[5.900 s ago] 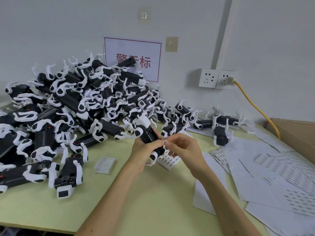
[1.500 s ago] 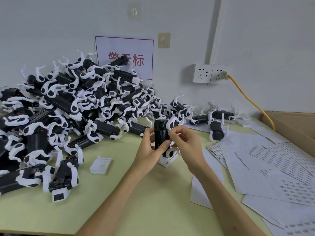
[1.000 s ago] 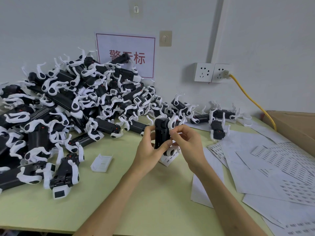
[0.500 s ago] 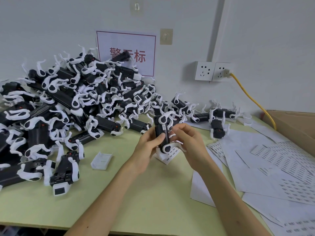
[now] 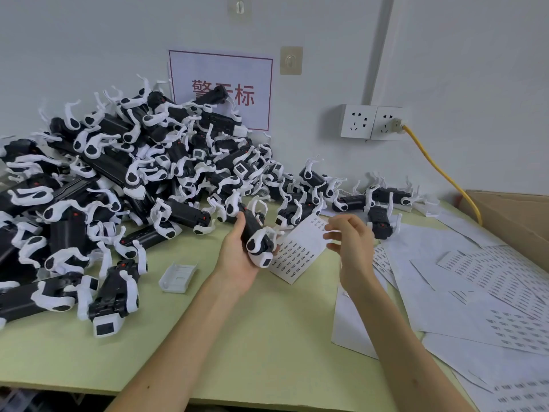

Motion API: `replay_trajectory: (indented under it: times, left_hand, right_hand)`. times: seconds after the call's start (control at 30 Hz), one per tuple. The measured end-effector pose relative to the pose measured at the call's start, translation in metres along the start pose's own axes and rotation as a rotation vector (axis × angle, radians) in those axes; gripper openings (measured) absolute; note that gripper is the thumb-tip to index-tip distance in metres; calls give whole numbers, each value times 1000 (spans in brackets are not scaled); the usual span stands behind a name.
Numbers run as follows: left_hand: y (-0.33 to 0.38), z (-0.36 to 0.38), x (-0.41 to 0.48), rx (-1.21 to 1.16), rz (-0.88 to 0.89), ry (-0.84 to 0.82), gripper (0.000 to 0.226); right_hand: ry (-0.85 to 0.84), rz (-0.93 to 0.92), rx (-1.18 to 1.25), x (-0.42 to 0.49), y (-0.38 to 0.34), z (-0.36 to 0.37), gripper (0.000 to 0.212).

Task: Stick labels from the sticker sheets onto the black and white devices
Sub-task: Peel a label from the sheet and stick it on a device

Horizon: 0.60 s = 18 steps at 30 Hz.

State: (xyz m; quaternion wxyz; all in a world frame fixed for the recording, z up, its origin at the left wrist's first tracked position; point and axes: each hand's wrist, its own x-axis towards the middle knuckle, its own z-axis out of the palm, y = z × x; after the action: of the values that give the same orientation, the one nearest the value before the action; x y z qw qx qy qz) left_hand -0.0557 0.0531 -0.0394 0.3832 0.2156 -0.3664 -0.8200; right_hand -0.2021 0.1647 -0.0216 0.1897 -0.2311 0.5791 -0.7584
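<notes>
Okay, right hand (image 5: 352, 242): fingers (image 5: 329, 233) are loose and spread with nothing visibly pinched, hovering just above the small sticker sheet (image 5: 300, 251). There's motion blur, so I can't rule out a tiny label on a fingertip. Left hand (image 5: 237, 257) is wrapped round one black and white device (image 5: 258, 243), held off the desk (image 5: 252, 337), white end toward the camera, just beside the sheet's left edge.

My read: the step is picking a label off the sheet. To do it well:
- Lift the label by one corner with a nail, and peel low and flat so it doesn't curl or fold onto itself.
- The sheet looks loose on the desk and will likely lift with the label. Pin it with a spare finger or the heel of the hand.
- Turn the device's target face up before bringing the label over, and keep the gripping fingers off that face.
- Land one edge first, then wipe across with the thumb. That avoids bubbles and skew.
- The device's thin white arms stick out and could snag the sheet, so keep them clear of it.

Further out: a big pile of devices (image 5: 133, 173) sits left and back. More sticker sheets (image 5: 475, 278) are spread on the right. A small white plastic cover (image 5: 178, 276) lies near the left forearm.
</notes>
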Motion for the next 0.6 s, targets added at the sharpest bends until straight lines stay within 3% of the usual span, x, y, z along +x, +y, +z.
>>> replay_trajectory:
  times: [0.13,0.3,0.6]
  left_hand:
    - [1,-2,1,-58,28,50,56]
    - [4,0,-1,-12,5,82,48]
    - [0,13,-12,186,-123,46,38]
  right_hand:
    - [-54,30,-156,-2,8,5,11]
    - [-94,-4,-283,-5,11,9,10]
    - [-88,27,-188,0,12,7,12]
